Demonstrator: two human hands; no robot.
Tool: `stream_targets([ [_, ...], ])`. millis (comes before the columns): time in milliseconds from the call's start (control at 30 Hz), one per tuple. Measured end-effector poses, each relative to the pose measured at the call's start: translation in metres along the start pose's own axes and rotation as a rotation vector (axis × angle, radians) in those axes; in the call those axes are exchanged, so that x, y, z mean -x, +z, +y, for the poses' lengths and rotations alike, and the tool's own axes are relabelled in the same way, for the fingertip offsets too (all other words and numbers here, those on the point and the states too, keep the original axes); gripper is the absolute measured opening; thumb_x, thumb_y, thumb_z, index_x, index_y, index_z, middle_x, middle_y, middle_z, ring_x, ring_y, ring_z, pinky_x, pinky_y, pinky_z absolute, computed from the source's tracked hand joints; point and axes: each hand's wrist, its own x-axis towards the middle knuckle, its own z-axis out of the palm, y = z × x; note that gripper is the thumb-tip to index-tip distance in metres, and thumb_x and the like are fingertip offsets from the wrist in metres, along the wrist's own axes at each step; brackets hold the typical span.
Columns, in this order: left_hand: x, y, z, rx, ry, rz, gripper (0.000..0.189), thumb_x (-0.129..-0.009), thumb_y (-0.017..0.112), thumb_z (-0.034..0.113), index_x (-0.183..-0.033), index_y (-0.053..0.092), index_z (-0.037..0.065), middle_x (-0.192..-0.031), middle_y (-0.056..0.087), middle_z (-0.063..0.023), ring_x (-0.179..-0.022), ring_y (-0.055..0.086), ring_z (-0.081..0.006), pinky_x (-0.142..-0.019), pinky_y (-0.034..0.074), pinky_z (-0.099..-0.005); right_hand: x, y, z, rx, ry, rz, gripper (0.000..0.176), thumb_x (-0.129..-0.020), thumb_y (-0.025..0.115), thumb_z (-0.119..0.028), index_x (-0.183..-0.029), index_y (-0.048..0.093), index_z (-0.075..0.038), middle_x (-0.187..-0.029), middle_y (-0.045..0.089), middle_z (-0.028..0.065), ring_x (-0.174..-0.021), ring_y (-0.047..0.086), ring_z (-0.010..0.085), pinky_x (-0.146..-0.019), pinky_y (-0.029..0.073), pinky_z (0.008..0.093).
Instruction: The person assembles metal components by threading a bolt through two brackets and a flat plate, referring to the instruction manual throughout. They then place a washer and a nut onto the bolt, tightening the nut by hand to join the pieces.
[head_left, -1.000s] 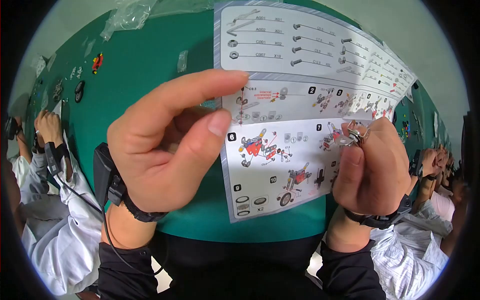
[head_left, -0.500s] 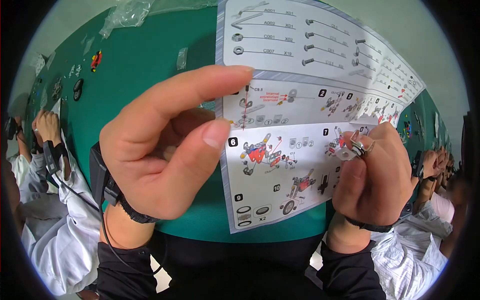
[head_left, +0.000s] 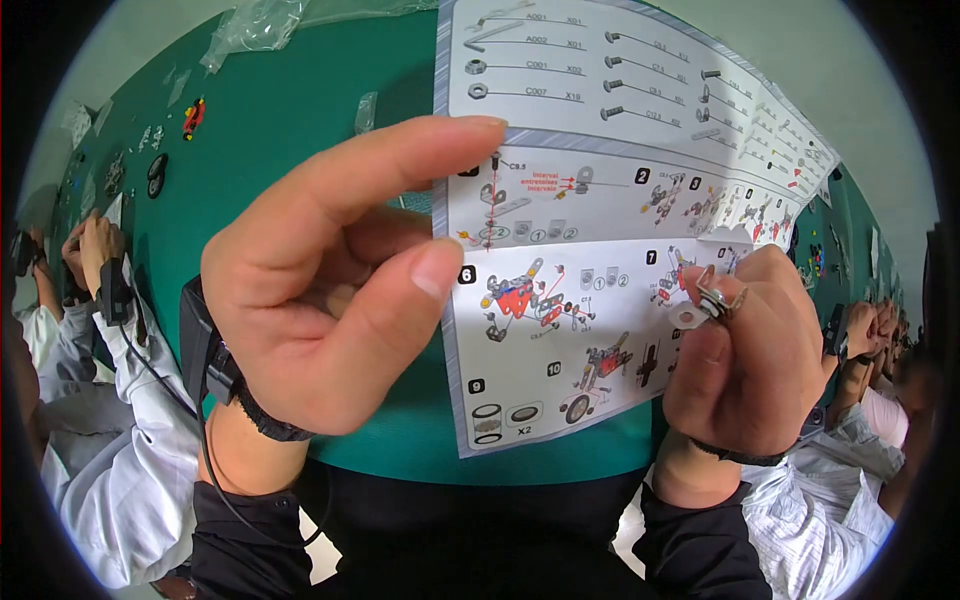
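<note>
Silver metal is what my right hand [head_left: 745,350] pinches: a small metal part [head_left: 710,298], a bent strip with a round washer-like piece on it. It is nipped between thumb tip and the side of the forefinger, and the other fingers are folded under. Over the last second this hand has sunk a little, so the metal part now shows just below the panel numbered 7 on the instruction sheet [head_left: 600,200] rather than level with it. The grip looks unchanged, so the piece is secure and still raised for comparing with the drawing.

My left hand [head_left: 320,290] has loosened. The forefinger is stretched out higher and the thumb has dropped, so the gap between them is wider than before, and nothing shows in it. The remaining fingers curl toward the palm, and I cannot tell whether they hide anything. Both hands are raised in front of me, wrists bent back, with a black strap [head_left: 215,365] on the left wrist.

Beyond them, the sheet runs from the near edge of the green tabletop [head_left: 300,120] toward its far edge. A clear plastic bag [head_left: 255,25] lies at the far left corner, and a small red model [head_left: 190,118] and black wheels [head_left: 157,175] lie along the left edge. There, another person's hands [head_left: 95,255] have lifted slightly.
</note>
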Motion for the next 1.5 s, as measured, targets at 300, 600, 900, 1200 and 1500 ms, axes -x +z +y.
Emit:
stream_targets([
  [300,0.0,0.001,0.001,0.015,-0.01,-0.018,0.049,-0.084,0.064,0.007,-0.13,0.054,-0.008,-0.129,0.06,-0.0212,-0.115,0.062,-0.0252,-0.101,0.046,-0.0364,0.002,0.003,0.0,-0.02,0.014,0.017,0.018,-0.092,0.056,-0.008,-0.095,0.062,0.009,-0.069,0.06,0.0122,-0.055,0.047,0.0216,-0.051,0.037,0.0325],
  [600,0.0,-0.002,-0.004,0.019,-0.012,-0.011,0.049,-0.084,0.065,0.006,-0.13,0.055,-0.008,-0.13,0.06,-0.0212,-0.118,0.059,-0.0255,-0.104,0.043,-0.0375,0.0,0.009,0.0,-0.018,0.015,0.051,0.019,-0.091,0.059,-0.011,-0.09,0.064,0.008,-0.064,0.057,0.0113,-0.053,0.046,0.022,-0.05,0.035,0.0325],
  [900,-0.001,-0.004,-0.005,0.02,-0.014,-0.017,0.05,-0.084,0.066,0.006,-0.13,0.053,-0.009,-0.132,0.059,-0.0222,-0.121,0.058,-0.0262,-0.106,0.041,-0.038,-0.001,0.01,0.002,-0.016,-0.005,0.042,0.017,-0.09,0.06,-0.01,-0.09,0.065,0.007,-0.062,0.055,0.009,-0.051,0.045,0.0203,-0.049,0.034,0.0313],
  [1200,-0.001,-0.005,-0.004,0.023,-0.021,-0.025,0.05,-0.084,0.065,0.005,-0.131,0.053,-0.009,-0.132,0.058,-0.0226,-0.121,0.058,-0.0265,-0.107,0.041,-0.0386,-0.002,0.009,0.001,-0.008,0.014,0.025,0.017,-0.09,0.06,-0.011,-0.089,0.065,0.006,-0.06,0.052,0.007,-0.05,0.044,0.0193,-0.05,0.033,0.0306],
  [1500,0.0,-0.005,-0.004,0.03,-0.017,-0.021,0.05,-0.084,0.064,0.004,-0.131,0.053,-0.009,-0.132,0.059,-0.0225,-0.122,0.058,-0.0265,-0.107,0.041,-0.0387,-0.002,0.011,0.001,-0.017,0.015,0.038,0.018,-0.09,0.06,-0.012,-0.087,0.065,0.006,-0.06,0.051,0.0071,-0.05,0.044,0.0196,-0.049,0.033,0.0311],
])
